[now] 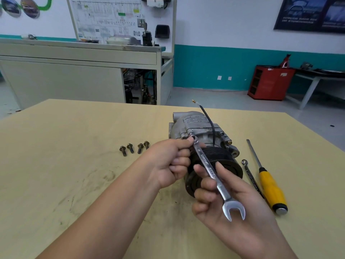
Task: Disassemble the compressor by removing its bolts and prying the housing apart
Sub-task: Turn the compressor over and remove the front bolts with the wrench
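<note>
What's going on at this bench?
A person is unbolting the compressor on the table. The right hand holds the shaft of a combination wrench, whose ring end sits on a housing bolt; the left hand pinches that end. Four bolts lie loose left of the compressor; a second wrench and yellow screwdriver lie right of it.

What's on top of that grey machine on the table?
A black wire rises from the compressor. The wrench has its ring end on the upper edge, pinched there by the left hand; the right hand holds the handle. The bolt under it is mostly covered.
</note>
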{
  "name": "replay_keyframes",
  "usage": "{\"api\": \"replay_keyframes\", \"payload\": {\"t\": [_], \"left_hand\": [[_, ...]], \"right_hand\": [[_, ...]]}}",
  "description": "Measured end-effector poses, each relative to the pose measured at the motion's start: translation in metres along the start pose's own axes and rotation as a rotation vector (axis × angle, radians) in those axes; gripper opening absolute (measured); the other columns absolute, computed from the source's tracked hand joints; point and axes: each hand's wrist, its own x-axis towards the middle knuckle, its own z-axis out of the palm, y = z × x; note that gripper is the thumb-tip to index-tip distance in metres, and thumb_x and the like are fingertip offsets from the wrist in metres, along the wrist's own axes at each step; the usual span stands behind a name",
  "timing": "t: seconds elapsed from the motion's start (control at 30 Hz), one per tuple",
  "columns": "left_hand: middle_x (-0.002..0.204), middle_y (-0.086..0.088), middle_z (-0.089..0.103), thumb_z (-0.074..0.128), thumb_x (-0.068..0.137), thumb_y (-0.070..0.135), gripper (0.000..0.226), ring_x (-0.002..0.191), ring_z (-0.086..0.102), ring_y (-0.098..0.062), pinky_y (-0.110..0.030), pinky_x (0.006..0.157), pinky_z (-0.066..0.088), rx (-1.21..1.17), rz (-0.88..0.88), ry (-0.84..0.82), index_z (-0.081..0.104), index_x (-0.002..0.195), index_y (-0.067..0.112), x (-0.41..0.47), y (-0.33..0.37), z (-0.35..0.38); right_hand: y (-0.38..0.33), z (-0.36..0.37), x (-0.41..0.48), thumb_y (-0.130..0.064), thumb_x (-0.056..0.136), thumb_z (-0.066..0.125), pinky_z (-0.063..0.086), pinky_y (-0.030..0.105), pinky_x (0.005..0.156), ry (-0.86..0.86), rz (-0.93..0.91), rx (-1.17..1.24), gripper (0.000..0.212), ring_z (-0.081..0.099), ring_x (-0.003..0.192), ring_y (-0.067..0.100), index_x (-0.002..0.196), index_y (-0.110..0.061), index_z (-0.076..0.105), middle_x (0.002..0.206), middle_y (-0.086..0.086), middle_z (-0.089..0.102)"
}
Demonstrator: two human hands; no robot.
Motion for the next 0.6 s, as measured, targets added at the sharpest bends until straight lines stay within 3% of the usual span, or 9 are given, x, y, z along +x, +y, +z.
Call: {"api": "replay_keyframes", "payload": {"t": [0.07,0.13,0.23,0.3,0.43,0.53,0.6], "left_hand": [[0.037,0.008,0.023,0.045,0.098,0.019,0.044,0.024,0.019,-0.003,-0.01,0.025,0.012,-0.082,-0.042,-0.035,0.07,0.065,0.003,0.001,0.001,-0.001],[0.037,0.008,0.023,0.044,0.099,0.019,0.043,0.024,0.019,-0.003,-0.01,0.025,0.012,-0.088,-0.048,-0.015,0.069,0.066,0.005,0.002,0.0,0.0],[0.037,0.009,0.025,0.05,0.097,0.021,0.014,0.026,0.019,-0.001,-0.01,0.025,0.012,0.053,0.034,0.092,0.057,0.087,0.013,0.0,-0.001,0.004],[0.038,0.01,0.025,0.056,0.093,0.024,0.011,0.028,0.018,0.0,-0.01,0.026,0.012,0.15,0.1,0.127,0.049,0.096,0.016,-0.002,-0.003,0.004],[0.039,0.01,0.025,0.065,0.088,0.024,0.021,0.03,0.018,-0.002,-0.011,0.03,0.013,0.313,0.19,0.165,0.049,0.078,0.015,-0.005,-0.008,0.006],[0.037,0.01,0.026,0.062,0.09,0.018,0.021,0.028,0.018,-0.003,-0.011,0.03,0.014,0.31,0.22,0.197,0.048,0.076,0.012,-0.003,-0.009,0.007],[0.036,0.01,0.025,0.059,0.092,0.015,0.01,0.028,0.017,-0.002,-0.012,0.029,0.013,0.237,0.19,0.173,0.052,0.088,0.009,-0.002,-0.008,0.006]], "right_hand": [[0.003,-0.003,-0.003,-0.013,0.042,0.093,0.042,0.026,0.045,-0.12,0.025,0.088,0.05,0.051,0.043,0.015,0.085,0.003,0.073,0.053,0.002,0.056],[0.004,-0.004,-0.003,-0.009,0.04,0.093,0.042,0.027,0.044,-0.135,0.013,0.114,0.043,0.05,0.042,0.015,0.077,0.001,0.072,0.05,0.001,0.052],[0.002,0.001,-0.002,-0.009,0.033,0.095,0.041,0.024,0.041,-0.07,-0.003,0.096,0.042,0.045,0.037,0.012,0.064,-0.002,0.067,0.044,-0.001,0.046],[-0.001,0.008,-0.002,-0.012,0.034,0.095,0.04,0.023,0.039,0.007,-0.028,0.028,0.04,0.042,0.034,0.012,0.06,-0.003,0.065,0.042,0.001,0.045],[0.0,0.018,-0.002,-0.021,0.056,0.07,0.037,0.021,0.038,0.186,-0.142,-0.298,0.017,0.045,0.034,0.012,0.054,-0.006,0.063,0.044,0.006,0.047],[0.005,0.019,-0.001,-0.019,0.058,0.066,0.04,0.02,0.036,0.23,-0.205,-0.456,0.018,0.048,0.034,0.013,0.062,-0.003,0.059,0.048,0.01,0.047],[0.007,0.017,-0.002,-0.022,0.059,0.066,0.04,0.019,0.038,0.22,-0.2,-0.481,0.021,0.049,0.036,0.013,0.066,-0.003,0.06,0.049,0.011,0.049]]}}
